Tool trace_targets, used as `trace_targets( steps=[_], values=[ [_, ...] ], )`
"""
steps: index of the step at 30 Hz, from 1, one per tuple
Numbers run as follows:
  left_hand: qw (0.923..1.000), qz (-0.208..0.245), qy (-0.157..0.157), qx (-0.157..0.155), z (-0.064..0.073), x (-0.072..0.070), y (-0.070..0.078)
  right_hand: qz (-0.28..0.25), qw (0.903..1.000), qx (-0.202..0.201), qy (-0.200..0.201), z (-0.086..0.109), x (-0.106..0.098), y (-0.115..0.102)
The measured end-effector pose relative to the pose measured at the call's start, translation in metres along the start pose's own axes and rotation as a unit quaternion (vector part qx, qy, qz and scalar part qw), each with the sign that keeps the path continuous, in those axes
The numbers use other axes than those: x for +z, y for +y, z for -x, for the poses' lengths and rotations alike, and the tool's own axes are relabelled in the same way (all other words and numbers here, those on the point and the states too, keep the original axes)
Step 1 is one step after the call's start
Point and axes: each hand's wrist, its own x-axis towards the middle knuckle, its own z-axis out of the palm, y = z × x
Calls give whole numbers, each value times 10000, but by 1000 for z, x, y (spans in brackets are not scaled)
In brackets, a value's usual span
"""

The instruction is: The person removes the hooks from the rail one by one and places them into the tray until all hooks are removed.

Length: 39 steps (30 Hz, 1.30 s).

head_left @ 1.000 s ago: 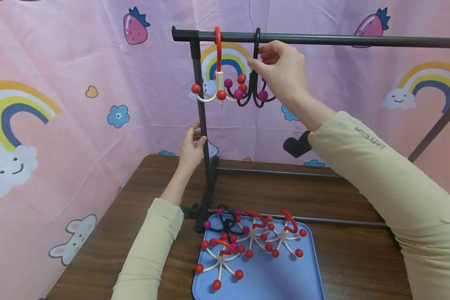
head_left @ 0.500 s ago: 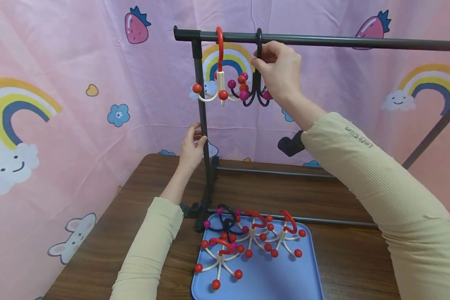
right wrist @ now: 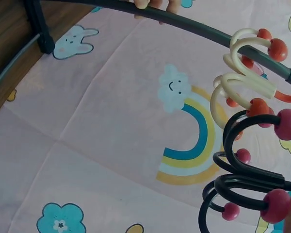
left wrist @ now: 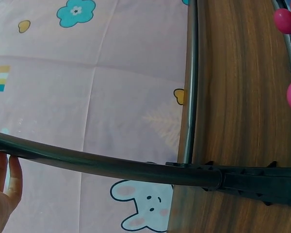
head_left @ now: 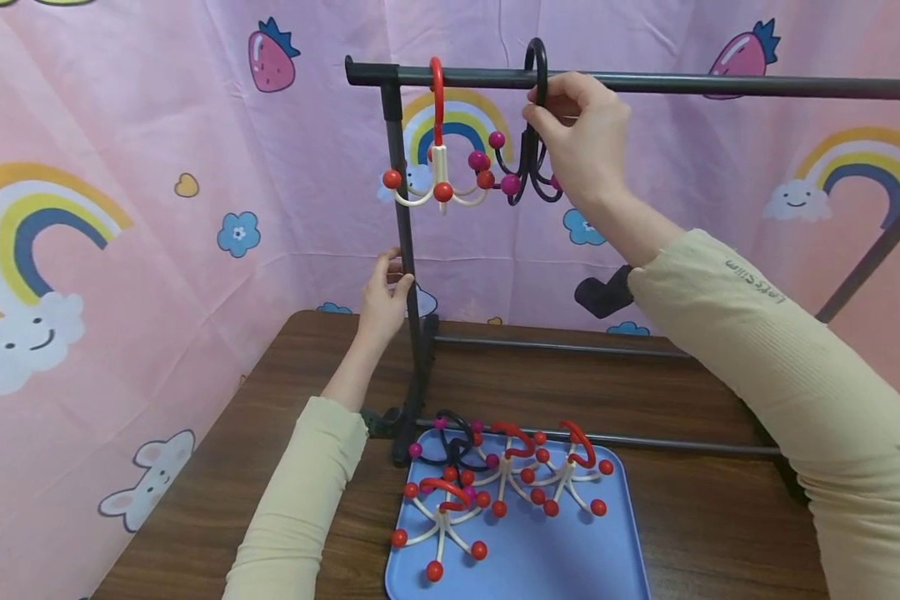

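Note:
My right hand (head_left: 588, 137) pinches the stem of a black multi-arm hook (head_left: 529, 162) with magenta balls. Its curved top stands raised above the rack's top rail (head_left: 720, 84). Close by on the left, a cream hook (head_left: 439, 167) with a red top and red balls hangs from that rail. My left hand (head_left: 384, 300) holds the rack's upright pole (head_left: 401, 192), thumb in front and fingers partly hidden behind it. In the right wrist view, the black hook's arms (right wrist: 252, 170) are beside the cream hook (right wrist: 252, 85), and the right hand is almost wholly out of frame.
A blue tray (head_left: 570, 567) on the wooden table (head_left: 270, 433) bears another black hook (head_left: 456, 452) and several cream-and-red hooks (head_left: 442, 518). Low crossbars (head_left: 645, 442) of the rack run along the table. A patterned pink cloth (head_left: 195, 125) hangs behind.
The black hook has been lifted and shifted right along the rail, after a slight tilt left, and has turned a little. My left hand stays on the pole.

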Motion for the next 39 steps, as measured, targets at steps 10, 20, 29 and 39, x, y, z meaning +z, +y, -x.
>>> trace_targets(
  steps=[10,20,29,39],
  values=[
    [10000,-45,11,23,0,-3,1,4,9998,-190,48,9,-21,-7],
    [10000,-52,71,-8,1,-4,3,-397,9987,-310,-56,54,-36,2],
    [9999,-99,109,-51,2,-2,2,-56,9967,-531,-605,95,-46,27],
    [9999,-22,65,-145,2,2,1,-37,9903,-475,-1304,145,-53,38]
  ],
)
